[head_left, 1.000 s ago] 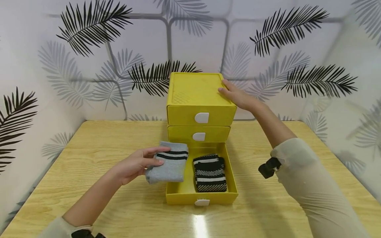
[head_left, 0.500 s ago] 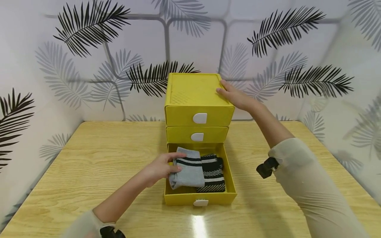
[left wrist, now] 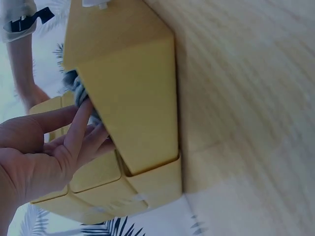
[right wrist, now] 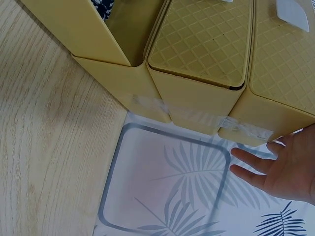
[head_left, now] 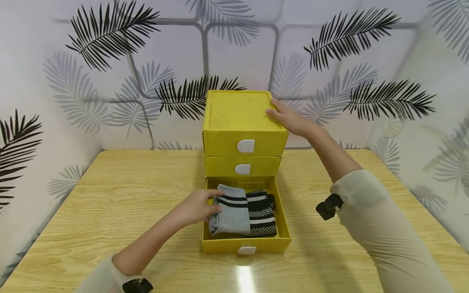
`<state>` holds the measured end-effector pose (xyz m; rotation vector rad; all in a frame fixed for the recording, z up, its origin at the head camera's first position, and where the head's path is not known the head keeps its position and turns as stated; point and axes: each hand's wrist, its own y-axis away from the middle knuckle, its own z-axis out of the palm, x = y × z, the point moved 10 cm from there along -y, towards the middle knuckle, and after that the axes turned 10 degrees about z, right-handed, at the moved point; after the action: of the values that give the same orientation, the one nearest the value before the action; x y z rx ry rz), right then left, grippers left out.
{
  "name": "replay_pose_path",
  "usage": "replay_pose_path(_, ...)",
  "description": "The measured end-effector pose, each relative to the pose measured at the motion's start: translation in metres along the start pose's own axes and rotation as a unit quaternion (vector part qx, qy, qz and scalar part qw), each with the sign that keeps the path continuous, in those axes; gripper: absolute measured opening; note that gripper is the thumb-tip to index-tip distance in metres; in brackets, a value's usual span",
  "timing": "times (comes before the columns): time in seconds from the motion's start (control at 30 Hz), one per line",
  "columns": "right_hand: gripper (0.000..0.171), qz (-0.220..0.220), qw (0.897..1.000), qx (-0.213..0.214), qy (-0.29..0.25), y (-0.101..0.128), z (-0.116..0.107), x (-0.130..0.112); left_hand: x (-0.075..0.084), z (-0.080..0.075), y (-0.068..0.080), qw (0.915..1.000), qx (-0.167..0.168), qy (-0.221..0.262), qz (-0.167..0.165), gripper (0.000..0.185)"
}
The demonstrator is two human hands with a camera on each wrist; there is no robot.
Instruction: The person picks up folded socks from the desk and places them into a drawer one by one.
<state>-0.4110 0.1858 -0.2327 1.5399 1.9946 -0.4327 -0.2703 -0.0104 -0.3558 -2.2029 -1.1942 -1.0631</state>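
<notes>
Left hand is pinching the folded grey sock with black stripes, lying inside the open bottom yellow plastic drawer, touching the black-and-white striped sock. Right hand, fingers flat, is resting on the yellow three-drawer cabinet.

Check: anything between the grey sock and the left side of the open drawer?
Nothing visible. The left hand holds the grey sock already inside the open drawer, at its left. The striped sock lies to its right, its left edge under the grey one.

wooden table — leaf-patterned wall
</notes>
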Motion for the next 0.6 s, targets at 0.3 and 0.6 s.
replay_pose_path(0.3, 0.07, 0.003, 1.0, -0.004, 0.0, 0.001, 0.0, -0.001, 0.019, -0.013, 0.015, 0.9974, 0.018, 0.063, 0.027, 0.032)
replay_pose_path(0.6, 0.07, 0.004, 1.0, -0.005, -0.003, 0.0, 0.001, 0.0, 0.044, 0.107, 0.056, 0.9069, -0.175, 0.382, -0.028, 0.028)
